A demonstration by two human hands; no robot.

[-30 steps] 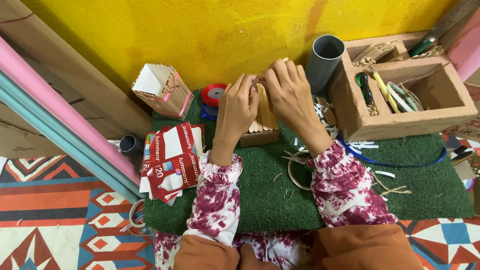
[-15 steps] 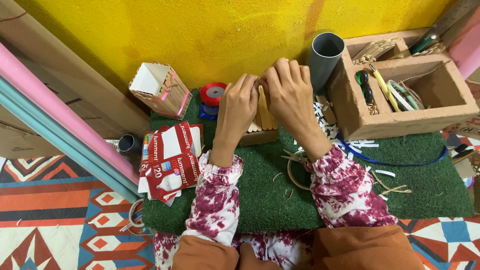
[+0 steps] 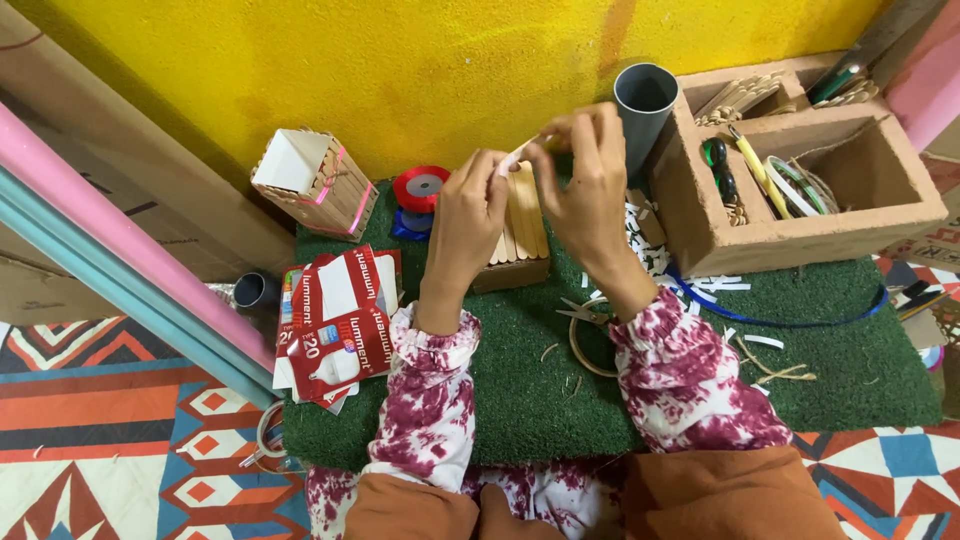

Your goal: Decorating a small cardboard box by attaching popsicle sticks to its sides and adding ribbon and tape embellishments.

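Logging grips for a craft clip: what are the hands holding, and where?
Both hands, left hand and right hand, pinch a small pale strip by its ends.

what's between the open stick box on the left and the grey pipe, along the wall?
In the head view, between the stick box and the grey pipe: a red tape roll, then both hands, left hand and right hand, holding a white strip.

The green mat [image 3: 700, 400] looks like rough, matt artificial turf. On it lies a panel of pale, smooth wooden sticks [image 3: 522, 225], unpainted. Left of the sticks, the red tape roll [image 3: 421, 187] shines like glossy plastic, and farther left glossy printed cartons [image 3: 335, 325] lie flattened. Right of the sticks stand a matt grey plastic pipe [image 3: 643, 105] and a rough brown box [image 3: 800, 215].
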